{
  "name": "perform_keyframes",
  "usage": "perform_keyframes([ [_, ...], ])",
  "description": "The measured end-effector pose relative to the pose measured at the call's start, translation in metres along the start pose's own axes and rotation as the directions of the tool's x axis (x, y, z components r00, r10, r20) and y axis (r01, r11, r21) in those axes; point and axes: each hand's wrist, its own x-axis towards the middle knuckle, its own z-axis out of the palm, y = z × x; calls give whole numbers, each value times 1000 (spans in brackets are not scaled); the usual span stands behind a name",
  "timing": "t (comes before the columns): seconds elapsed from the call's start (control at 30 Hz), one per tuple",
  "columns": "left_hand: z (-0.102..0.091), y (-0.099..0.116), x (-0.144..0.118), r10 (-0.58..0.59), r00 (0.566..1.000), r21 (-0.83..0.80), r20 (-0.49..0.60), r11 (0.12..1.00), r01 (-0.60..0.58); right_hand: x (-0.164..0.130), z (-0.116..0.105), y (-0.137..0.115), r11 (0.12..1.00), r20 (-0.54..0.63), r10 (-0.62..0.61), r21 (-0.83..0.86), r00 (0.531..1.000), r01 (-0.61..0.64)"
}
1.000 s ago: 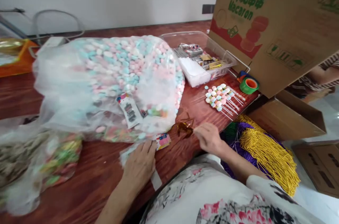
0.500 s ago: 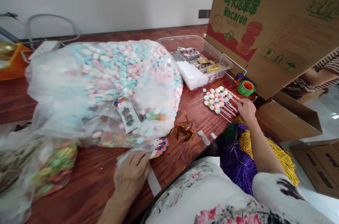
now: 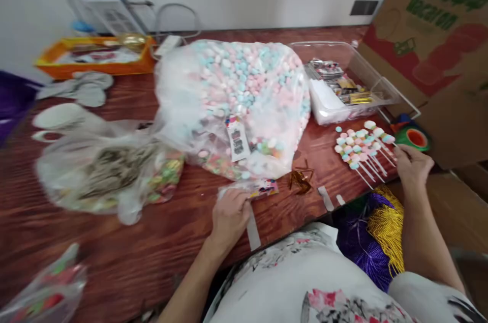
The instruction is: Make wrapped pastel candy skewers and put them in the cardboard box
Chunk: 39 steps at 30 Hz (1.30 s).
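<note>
Lying fanned out near the right edge of the worktop [image 3: 114, 241], just in front of the clear plastic tray [image 3: 366, 66] and beside the green tape roll [image 3: 414, 138]: the candy skewers [image 3: 360, 147], pastel beads on thin white sticks. Probably very light, the sticks stiff but easy to snap, the beads likely soft or crumbly and a little tacky, so best taken by the bare stick ends, not by the beads. Right hand [image 3: 414, 166] at those stick ends, fingers curled and nearly closed, seeming to pinch one stick; hard to tell if really gripped. Left hand [image 3: 231, 216] lying flat and mostly open on a small clear printed packet [image 3: 253, 189] at the near edge, pressing it down, a strip of white tape [image 3: 252, 229] just beside. Behind, the big bag of pastel candies [image 3: 236, 99], soft and surely heavy. Compared with one second ago: right hand gone from the gold twist ties [image 3: 301, 179] over to the skewers; left hand staying on the packet; view turned to the left, now showing the orange tray [image 3: 91, 61] and a second bag [image 3: 107, 173].
</note>
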Motion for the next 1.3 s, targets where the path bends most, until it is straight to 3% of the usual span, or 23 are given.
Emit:
perform_keyframes([
  [0.03, 1, -2, 1, 17, 999, -10, -33, 1000, -18, 0, -4, -10, 1000, -48, 4, 30, 999, -3],
  [0.1, 3, -3, 4, 72, 995, 1, -71, 997, -72, -1, -14, -35, 961, -73, 34, 275, 997, -12],
  [0.2, 2, 0, 4, 137, 990, 81, -32, 988, -134, -7, -27, -71, 865, 115, 40, 494, 993, -92],
  [0.33, -3, 5, -2, 104, 993, 98, 61, 989, -109, -22, -31, -101, 742, 402, 25, 606, 915, -287],
  [0.47, -2, 1, -6, 20, 997, -20, 77, 1000, -18, -29, -26, -119, 693, 504, -32, 633, 863, -344],
  [0.6, 1, -4, 0, -147, 989, -220, 31, 964, 150, -34, -22, -127, 726, 430, -131, 655, 893, -208],
  [0.7, 2, -4, 4, -252, 967, -322, -37, 919, 227, -44, -11, -126, 847, 379, -211, 531, 901, -25],
  [0.77, 0, -3, 4, -236, 971, -300, -47, 930, 211, -54, 0, -123, 913, 399, -289, 389, 870, 124],
  [0.9, -2, -1, -4, -68, 997, -145, 38, 987, 73, -67, 17, -119, 920, 385, -392, 181, 836, 348],
  [1.03, -4, 1, -7, -35, 995, -103, 90, 994, 45, -61, 16, -116, 919, 380, -389, 105, 839, 379],
  [1.17, -5, 1, -2, -121, 988, -235, 98, 962, 141, -57, 7, -114, 910, 356, -415, 147, 837, 388],
  [1.23, -4, -1, 1, -212, 974, -332, 84, 915, 227, -63, 3, -120, 915, 312, -392, 224, 865, 334],
  [1.3, -4, -4, 2, -291, 954, -411, 77, 862, 296, -73, -2, -133, 912, 215, -307, 345, 927, 222],
])
